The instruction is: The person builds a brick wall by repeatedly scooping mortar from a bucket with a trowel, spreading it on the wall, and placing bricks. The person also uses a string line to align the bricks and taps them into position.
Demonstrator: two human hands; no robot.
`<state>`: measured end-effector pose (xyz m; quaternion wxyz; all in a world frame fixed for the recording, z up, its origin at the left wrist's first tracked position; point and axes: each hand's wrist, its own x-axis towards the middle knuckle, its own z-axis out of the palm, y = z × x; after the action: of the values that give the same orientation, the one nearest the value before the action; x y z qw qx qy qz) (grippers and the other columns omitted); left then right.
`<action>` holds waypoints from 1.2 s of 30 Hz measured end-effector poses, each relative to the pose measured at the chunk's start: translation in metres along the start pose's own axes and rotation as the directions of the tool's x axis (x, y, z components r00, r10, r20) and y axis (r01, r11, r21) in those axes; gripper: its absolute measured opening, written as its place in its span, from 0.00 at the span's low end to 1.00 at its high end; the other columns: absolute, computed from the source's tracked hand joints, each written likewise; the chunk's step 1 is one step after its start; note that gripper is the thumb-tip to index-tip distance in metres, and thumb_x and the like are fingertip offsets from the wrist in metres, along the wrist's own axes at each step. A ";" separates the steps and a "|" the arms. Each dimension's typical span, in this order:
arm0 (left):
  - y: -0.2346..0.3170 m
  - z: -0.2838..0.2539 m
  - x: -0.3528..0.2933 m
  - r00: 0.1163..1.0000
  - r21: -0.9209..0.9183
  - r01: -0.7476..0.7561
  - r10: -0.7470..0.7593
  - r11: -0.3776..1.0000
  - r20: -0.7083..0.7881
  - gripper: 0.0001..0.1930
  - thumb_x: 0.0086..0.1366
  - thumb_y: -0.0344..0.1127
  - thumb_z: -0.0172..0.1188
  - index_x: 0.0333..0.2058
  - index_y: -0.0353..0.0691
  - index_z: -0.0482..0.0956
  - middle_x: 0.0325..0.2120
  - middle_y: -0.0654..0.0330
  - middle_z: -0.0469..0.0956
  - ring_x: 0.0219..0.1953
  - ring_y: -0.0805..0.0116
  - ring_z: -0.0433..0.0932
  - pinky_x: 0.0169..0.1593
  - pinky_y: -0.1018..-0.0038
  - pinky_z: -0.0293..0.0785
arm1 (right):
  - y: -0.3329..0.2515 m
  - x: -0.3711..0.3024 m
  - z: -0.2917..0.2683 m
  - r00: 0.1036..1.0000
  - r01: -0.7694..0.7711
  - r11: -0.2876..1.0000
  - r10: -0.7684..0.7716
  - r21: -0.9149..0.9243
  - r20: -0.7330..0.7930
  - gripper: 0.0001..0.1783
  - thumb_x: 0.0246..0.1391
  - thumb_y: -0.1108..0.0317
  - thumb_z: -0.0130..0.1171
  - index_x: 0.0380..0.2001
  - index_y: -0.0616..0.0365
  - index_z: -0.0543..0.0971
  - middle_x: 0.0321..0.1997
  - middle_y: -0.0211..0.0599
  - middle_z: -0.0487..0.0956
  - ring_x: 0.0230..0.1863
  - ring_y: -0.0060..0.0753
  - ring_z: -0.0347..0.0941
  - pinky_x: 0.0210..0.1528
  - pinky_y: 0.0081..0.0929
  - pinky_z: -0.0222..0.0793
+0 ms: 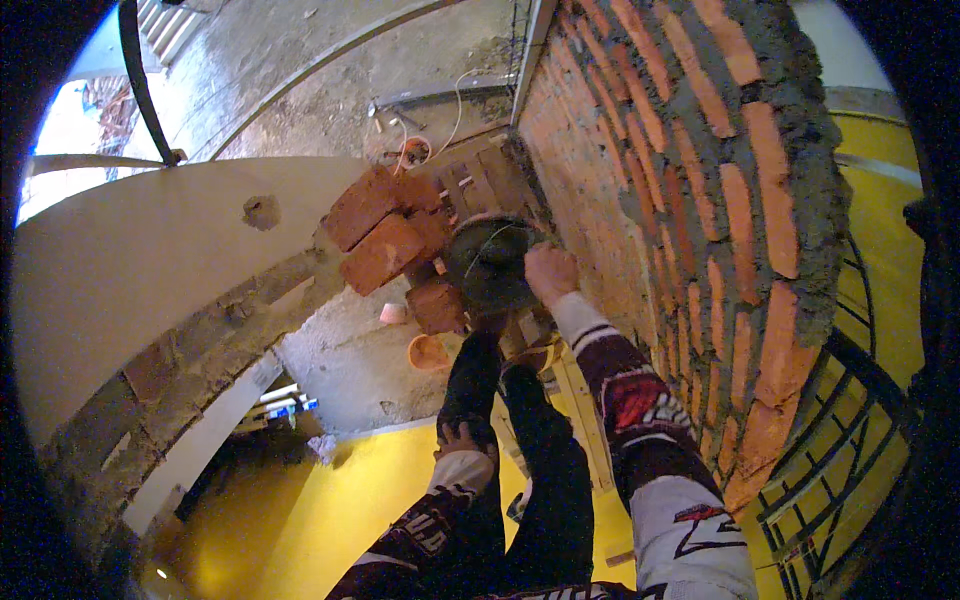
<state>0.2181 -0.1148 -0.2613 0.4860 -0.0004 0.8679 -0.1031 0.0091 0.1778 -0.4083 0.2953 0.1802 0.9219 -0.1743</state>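
Note:
A round dark bucket [490, 290] with grey wet-looking contents and a thin wire handle stands ahead of my knees, beside the brick wall. My right hand [551, 273] is closed at the bucket's right rim, its knuckles upward; whether it grips the rim or a tool there is hidden. Lower down, my left hand [464, 441] rests on my left knee with fingers spread, holding nothing. Left of the bucket lies a stack of red bricks [383, 252], some tilted against each other.
An unfinished brick wall [690, 200] with rough mortar joints rises close on the right. On the left runs a curved pale wall [170, 250]. An orange container [428, 352] sits below the bricks. Black metal bars [840, 450] stand at the lower right, above yellow flooring [370, 480].

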 end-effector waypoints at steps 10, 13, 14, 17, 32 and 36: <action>0.017 -0.014 -0.014 0.990 -0.090 0.020 -0.008 0.996 0.138 0.50 0.53 0.69 0.52 0.69 0.48 0.51 0.69 0.38 0.46 0.63 0.32 0.58 0.58 0.31 0.56 | 0.061 -0.068 0.024 0.999 0.016 1.000 -0.015 0.026 -0.034 0.15 0.53 0.62 0.54 0.33 0.65 0.80 0.35 0.58 0.81 0.40 0.57 0.80 0.41 0.52 0.76; 0.016 -0.011 -0.016 0.989 -0.041 0.043 -0.037 0.998 0.142 0.42 0.53 0.61 0.59 0.62 0.46 0.61 0.66 0.40 0.56 0.64 0.39 0.61 0.59 0.45 0.63 | 0.059 -0.055 0.016 0.994 -0.069 0.997 0.071 -0.035 0.086 0.18 0.53 0.57 0.54 0.34 0.62 0.80 0.38 0.59 0.81 0.42 0.60 0.79 0.44 0.51 0.75; 0.015 -0.013 -0.017 0.993 -0.063 0.027 -0.020 0.998 0.117 0.41 0.53 0.60 0.59 0.62 0.46 0.61 0.66 0.40 0.56 0.64 0.38 0.61 0.59 0.44 0.63 | 0.057 -0.047 0.018 0.976 -0.067 0.996 0.054 0.057 0.210 0.18 0.53 0.56 0.55 0.35 0.61 0.81 0.38 0.59 0.81 0.43 0.60 0.79 0.44 0.51 0.74; 0.013 -0.029 -0.017 0.991 -0.138 0.007 0.012 0.990 0.135 0.41 0.53 0.58 0.60 0.62 0.46 0.60 0.65 0.38 0.55 0.63 0.36 0.61 0.58 0.43 0.63 | 0.038 -0.029 0.045 0.955 -0.085 0.974 0.020 0.208 0.297 0.18 0.53 0.55 0.56 0.34 0.59 0.82 0.35 0.56 0.81 0.41 0.58 0.79 0.41 0.48 0.74; 0.011 -0.064 -0.016 0.968 -0.149 0.003 0.035 0.989 0.248 0.40 0.54 0.56 0.59 0.62 0.42 0.60 0.65 0.35 0.53 0.64 0.36 0.58 0.59 0.43 0.62 | 0.054 -0.054 0.078 0.997 0.054 0.902 -0.072 0.428 0.026 0.17 0.53 0.58 0.60 0.39 0.60 0.80 0.36 0.45 0.81 0.35 0.45 0.79 0.34 0.39 0.73; 0.016 -0.067 -0.014 0.967 -0.108 0.028 0.000 0.994 0.254 0.39 0.55 0.56 0.59 0.61 0.41 0.60 0.65 0.35 0.54 0.64 0.36 0.59 0.59 0.43 0.62 | 0.050 -0.070 0.049 0.972 0.179 0.976 -0.195 -0.126 -0.131 0.22 0.53 0.59 0.59 0.49 0.56 0.77 0.44 0.47 0.79 0.44 0.51 0.78 0.45 0.44 0.74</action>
<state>0.1705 -0.0861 -0.2182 0.5913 -0.0465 0.8031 -0.0573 0.1070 0.1844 -0.4138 0.2207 0.0877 0.9619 -0.1355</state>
